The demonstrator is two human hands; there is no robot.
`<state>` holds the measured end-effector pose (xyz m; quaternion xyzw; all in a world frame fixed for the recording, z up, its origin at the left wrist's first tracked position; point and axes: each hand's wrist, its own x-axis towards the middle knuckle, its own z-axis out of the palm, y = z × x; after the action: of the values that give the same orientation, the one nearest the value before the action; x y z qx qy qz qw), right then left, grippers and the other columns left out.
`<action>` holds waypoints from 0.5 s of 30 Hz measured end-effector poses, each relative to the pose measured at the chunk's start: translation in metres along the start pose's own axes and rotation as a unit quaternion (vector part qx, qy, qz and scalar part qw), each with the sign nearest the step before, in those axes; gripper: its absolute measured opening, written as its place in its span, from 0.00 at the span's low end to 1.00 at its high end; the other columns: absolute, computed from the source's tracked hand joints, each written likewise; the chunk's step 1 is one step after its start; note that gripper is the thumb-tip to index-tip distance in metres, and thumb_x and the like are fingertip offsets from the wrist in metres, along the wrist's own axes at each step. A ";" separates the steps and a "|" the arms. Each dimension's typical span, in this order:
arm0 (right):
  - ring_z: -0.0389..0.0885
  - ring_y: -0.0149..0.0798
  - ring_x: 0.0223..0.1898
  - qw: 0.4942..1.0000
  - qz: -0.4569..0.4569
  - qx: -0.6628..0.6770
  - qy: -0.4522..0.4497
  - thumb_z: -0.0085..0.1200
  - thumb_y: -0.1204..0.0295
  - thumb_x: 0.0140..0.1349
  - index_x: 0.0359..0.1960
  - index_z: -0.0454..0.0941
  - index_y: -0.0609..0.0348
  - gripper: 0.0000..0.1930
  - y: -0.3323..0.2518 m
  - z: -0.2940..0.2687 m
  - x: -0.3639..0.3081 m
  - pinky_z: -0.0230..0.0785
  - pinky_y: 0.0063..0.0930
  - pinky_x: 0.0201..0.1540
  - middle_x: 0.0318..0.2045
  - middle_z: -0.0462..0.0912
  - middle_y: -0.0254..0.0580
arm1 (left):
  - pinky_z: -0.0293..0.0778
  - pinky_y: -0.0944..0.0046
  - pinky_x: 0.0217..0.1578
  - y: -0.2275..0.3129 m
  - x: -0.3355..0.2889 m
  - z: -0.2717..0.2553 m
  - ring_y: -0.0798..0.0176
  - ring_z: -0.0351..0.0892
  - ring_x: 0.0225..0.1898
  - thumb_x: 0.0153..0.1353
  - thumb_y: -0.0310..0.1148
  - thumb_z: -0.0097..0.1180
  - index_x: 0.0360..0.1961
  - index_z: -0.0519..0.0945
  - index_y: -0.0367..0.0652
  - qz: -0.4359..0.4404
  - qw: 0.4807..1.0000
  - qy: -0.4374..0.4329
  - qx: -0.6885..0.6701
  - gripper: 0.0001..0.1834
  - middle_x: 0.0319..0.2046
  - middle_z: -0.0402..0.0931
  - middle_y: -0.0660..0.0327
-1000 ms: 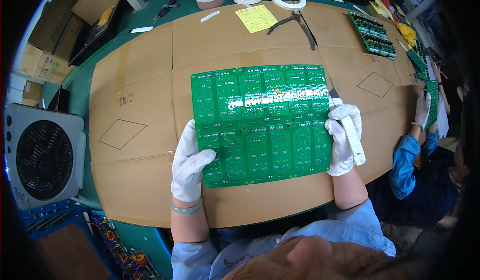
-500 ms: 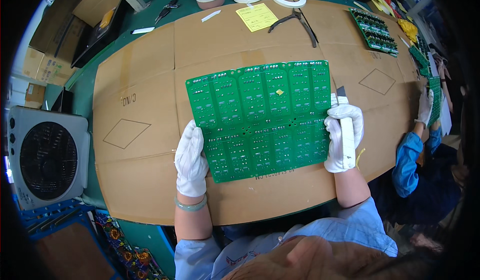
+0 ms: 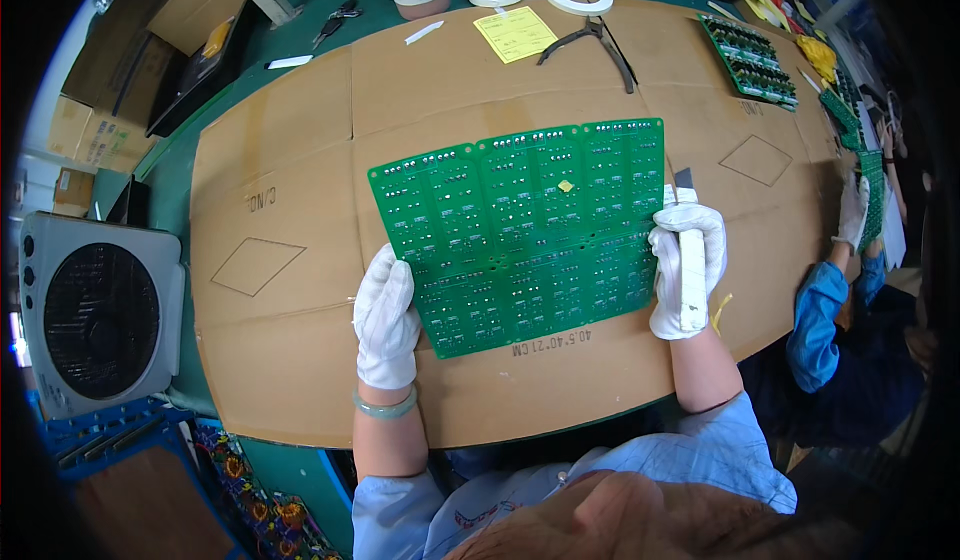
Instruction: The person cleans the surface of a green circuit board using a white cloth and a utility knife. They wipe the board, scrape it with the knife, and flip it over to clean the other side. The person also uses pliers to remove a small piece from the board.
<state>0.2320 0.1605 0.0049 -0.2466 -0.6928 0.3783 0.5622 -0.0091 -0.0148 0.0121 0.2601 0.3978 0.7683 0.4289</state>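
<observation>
Green circuit board (image 3: 530, 245) hangs tilted between my gloved hands; since a second ago, its glare has gone and my left thumb has left its face. My left hand (image 3: 387, 320) touches its left edge, grasp unclear; my right hand (image 3: 712, 245) clenches a white-handled blade (image 3: 692, 290) at its right edge. Cardboard (image 3: 290, 360) spreads beneath, partly hidden. A fan (image 3: 100, 305) stands left of my fingers; pliers (image 3: 612, 52) lie beyond them.

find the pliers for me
In the head view, the pliers lie near the top, right of centre, on the cardboard, just right of the yellow slip and below a white tape roll.
</observation>
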 end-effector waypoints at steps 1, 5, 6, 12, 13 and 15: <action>0.77 0.28 0.28 1.000 -0.006 -0.007 -0.002 0.54 0.89 0.56 0.38 0.71 0.59 0.12 0.000 0.000 0.001 0.72 0.20 0.29 0.32 0.80 0.40 | 0.74 0.62 0.52 0.000 0.000 0.000 0.61 0.77 0.51 0.71 0.31 0.43 0.57 0.70 0.30 -0.003 1.000 -0.002 -0.003 0.19 0.52 0.76 0.52; 0.78 0.30 0.29 1.000 -0.025 -0.019 -0.003 0.54 0.89 0.57 0.38 0.72 0.59 0.12 0.002 -0.001 0.000 0.73 0.20 0.30 0.33 0.80 0.40 | 0.73 0.62 0.52 0.000 0.001 0.001 0.61 0.77 0.51 0.70 0.31 0.45 0.56 0.71 0.29 0.001 1.000 -0.012 0.009 0.19 0.51 0.77 0.52; 0.78 0.30 0.30 1.000 -0.024 -0.017 -0.002 0.53 0.89 0.57 0.38 0.72 0.59 0.12 0.003 -0.001 -0.001 0.73 0.21 0.31 0.33 0.80 0.40 | 0.73 0.61 0.53 -0.001 0.000 -0.002 0.59 0.77 0.52 0.70 0.32 0.44 0.58 0.70 0.29 0.002 1.000 -0.014 0.025 0.20 0.52 0.76 0.51; 0.79 0.33 0.32 0.999 -0.030 -0.025 -0.004 0.54 0.89 0.57 0.38 0.73 0.60 0.12 0.003 0.001 -0.001 0.73 0.24 0.34 0.33 0.80 0.41 | 0.71 0.59 0.55 -0.005 -0.003 -0.011 0.57 0.76 0.53 0.70 0.34 0.43 0.60 0.68 0.29 0.020 0.998 -0.020 0.058 0.23 0.54 0.75 0.50; 0.79 0.33 0.32 0.999 -0.029 -0.024 -0.005 0.54 0.89 0.57 0.38 0.73 0.60 0.12 0.004 0.000 -0.001 0.73 0.24 0.34 0.33 0.80 0.41 | 0.70 0.60 0.55 -0.004 -0.003 -0.010 0.57 0.76 0.53 0.70 0.33 0.44 0.60 0.69 0.29 0.021 0.998 -0.022 0.061 0.22 0.54 0.75 0.50; 0.78 0.34 0.32 0.999 -0.038 -0.023 -0.011 0.53 0.90 0.57 0.38 0.73 0.60 0.12 0.003 0.001 0.000 0.73 0.25 0.34 0.33 0.80 0.41 | 0.69 0.65 0.48 -0.003 -0.003 -0.007 0.64 0.75 0.47 0.69 0.33 0.45 0.57 0.71 0.29 0.025 0.997 -0.008 0.073 0.21 0.49 0.77 0.54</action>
<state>0.2308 0.1621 0.0024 -0.2288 -0.7165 0.3435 0.5624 -0.0110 -0.0191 0.0057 0.3071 0.4426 0.7456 0.3924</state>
